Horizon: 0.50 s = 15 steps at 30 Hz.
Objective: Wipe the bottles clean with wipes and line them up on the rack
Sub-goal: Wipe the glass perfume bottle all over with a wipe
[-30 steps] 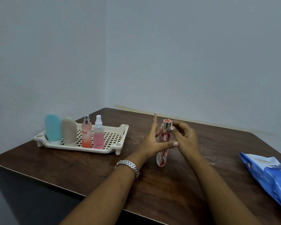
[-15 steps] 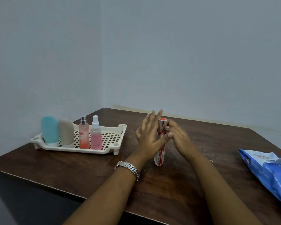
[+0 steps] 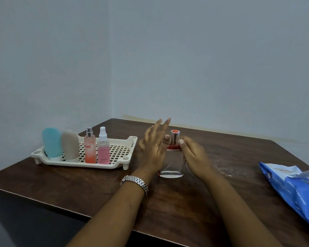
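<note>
1. The glass bottle (image 3: pixel 171 168) stands mid-counter, just right of the rack (image 3: pixel 130 140).
2. The right hand (image 3: pixel 193 155) grips its shoulder; the left hand (image 3: pixel 154 147) is straight-fingered beside it.
3. Wiping looks done; next it needs lifting to the rack's free right end.

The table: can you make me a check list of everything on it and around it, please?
Surface: dark wooden table, with pale smears on its right half.
Job's things: glass bottle with a red-topped cap stands upright on the table. White rack holds four upright in a row: blue bottle, beige bottle, orange spray, pink spray. Blue wipes pack lies at the right.
Clutter: nothing seen.
Grips: left hand, fingers straight, beside the glass bottle; right hand pinches its shoulder. No wipe seen in either.
Cables: nothing seen.
Surroundings: plain pale walls meeting in a corner.
</note>
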### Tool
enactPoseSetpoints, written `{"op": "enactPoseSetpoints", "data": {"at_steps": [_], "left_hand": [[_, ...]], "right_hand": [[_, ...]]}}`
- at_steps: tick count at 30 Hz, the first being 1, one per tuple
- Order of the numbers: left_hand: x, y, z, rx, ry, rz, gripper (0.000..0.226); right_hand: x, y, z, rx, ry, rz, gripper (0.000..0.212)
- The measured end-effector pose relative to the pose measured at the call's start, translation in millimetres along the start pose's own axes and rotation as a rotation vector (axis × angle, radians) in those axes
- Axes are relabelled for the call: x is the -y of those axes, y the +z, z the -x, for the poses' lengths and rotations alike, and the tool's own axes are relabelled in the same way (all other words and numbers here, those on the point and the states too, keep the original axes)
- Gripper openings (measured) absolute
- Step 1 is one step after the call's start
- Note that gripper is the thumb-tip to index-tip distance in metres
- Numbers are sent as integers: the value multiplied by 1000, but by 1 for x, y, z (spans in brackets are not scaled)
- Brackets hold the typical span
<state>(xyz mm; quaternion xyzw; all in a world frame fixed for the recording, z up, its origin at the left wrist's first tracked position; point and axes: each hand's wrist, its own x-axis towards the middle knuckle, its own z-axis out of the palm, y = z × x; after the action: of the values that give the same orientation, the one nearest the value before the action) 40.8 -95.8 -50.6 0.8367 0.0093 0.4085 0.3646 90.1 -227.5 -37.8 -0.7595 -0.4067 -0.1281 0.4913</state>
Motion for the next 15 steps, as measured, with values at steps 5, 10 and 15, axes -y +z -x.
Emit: {"op": "enactPoseSetpoints", "data": {"at_steps": [5,10,15], "left_hand": [[0,2,-4,-17,-156,110,79],[2,3,-5,1,-259,219,69],[0,0,-5,20,-308,251,54]], "right_hand": [[8,-4,1,209,69,-222,22],[6,-9,0,291,135,-138,37],[4,-8,0,311,194,-21,22]]}}
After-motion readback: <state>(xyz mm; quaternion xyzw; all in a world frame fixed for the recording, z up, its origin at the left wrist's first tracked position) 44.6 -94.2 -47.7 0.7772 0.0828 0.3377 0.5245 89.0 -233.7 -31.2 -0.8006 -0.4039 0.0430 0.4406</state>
